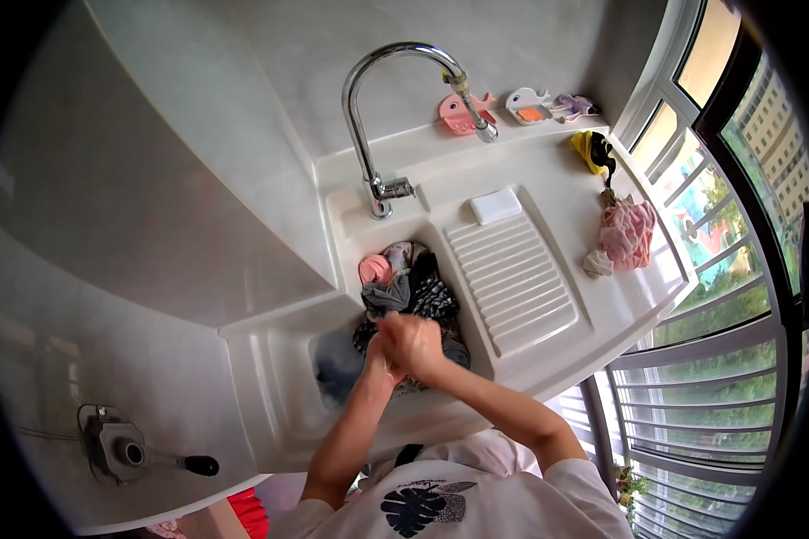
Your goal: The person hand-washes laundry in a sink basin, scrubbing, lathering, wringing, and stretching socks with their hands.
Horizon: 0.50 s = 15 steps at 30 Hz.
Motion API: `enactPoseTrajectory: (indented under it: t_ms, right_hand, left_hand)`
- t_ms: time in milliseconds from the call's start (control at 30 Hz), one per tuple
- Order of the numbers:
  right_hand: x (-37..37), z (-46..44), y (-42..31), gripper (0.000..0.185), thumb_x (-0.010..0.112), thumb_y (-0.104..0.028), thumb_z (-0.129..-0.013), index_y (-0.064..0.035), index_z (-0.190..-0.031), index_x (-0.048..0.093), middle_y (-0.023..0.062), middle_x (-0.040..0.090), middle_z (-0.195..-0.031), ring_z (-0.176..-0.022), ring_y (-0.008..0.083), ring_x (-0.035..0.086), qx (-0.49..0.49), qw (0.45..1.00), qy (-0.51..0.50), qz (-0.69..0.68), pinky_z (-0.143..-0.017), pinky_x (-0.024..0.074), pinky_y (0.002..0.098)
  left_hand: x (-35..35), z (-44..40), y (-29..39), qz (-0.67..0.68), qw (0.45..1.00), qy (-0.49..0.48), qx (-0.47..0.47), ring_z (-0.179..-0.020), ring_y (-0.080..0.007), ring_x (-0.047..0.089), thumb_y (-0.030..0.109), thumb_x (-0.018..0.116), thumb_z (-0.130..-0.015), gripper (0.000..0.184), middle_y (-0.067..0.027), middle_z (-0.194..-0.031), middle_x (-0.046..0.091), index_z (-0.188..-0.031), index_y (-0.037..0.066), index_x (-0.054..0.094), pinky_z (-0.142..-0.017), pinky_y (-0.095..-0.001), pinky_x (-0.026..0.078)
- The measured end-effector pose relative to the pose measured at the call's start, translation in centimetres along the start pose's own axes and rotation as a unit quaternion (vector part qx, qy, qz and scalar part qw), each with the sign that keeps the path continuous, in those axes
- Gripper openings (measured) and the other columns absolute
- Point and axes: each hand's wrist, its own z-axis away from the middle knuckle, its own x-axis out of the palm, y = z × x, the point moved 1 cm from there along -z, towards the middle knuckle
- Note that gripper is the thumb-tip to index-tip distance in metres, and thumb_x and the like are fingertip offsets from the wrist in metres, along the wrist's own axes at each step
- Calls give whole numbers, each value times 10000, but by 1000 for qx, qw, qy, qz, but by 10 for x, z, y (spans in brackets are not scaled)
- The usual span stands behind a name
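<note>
My left hand and my right hand are pressed together over the sink basin, fingers closed. The right hand lies over part of the left. Whatever is between them, if anything, is hidden. Just beyond and beneath them is a heap of clothes: a grey cloth, a black-and-white patterned garment and a pink piece. A blurred grey-blue patch shows left of my hands in the basin; I cannot tell whether it is cloth or water.
A chrome faucet arches over the basin. Right of it are a ribbed washboard and a white soap bar. Pink clothing and a yellow-and-black cloth lie on the right ledge. Whale-shaped soap dishes stand at the back.
</note>
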Motion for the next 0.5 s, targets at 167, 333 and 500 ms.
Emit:
enactPoseTrajectory:
  t_ms: [167, 333, 500]
  right_hand:
    - [-2, -1, 3, 135, 595, -176, -781, -74, -700, 561, 100, 578, -555, -508, 272, 602, -22, 999, -13, -30, -466, 470, 390]
    - [-3, 3, -5, 107, 611, -164, -729, -70, -769, 578, 84, 574, -558, -498, 259, 597, 0, 1000, -2, -13, -453, 462, 391]
    - [-8, -2, 1, 107, 600, -157, -790, -62, -812, 555, 114, 579, -614, -592, 295, 607, 1, 996, 9, -86, -506, 472, 387]
  left_hand:
    - [-22, -6, -2, 0, 999, -16, -31, -896, -138, 573, 404, 405, -948, 289, 5, -893, 604, -984, 161, 556, -789, -311, 468]
    - [0, 8, 5, -22, 1000, -6, -11, -600, -128, 548, 366, 441, -942, 283, 23, -681, 544, -769, 162, 535, -530, -294, 438]
    - [25, 24, 11, -67, 987, 128, 69, -755, -103, 555, 370, 417, -964, 281, 27, -845, 573, -899, 150, 580, -642, -284, 442]
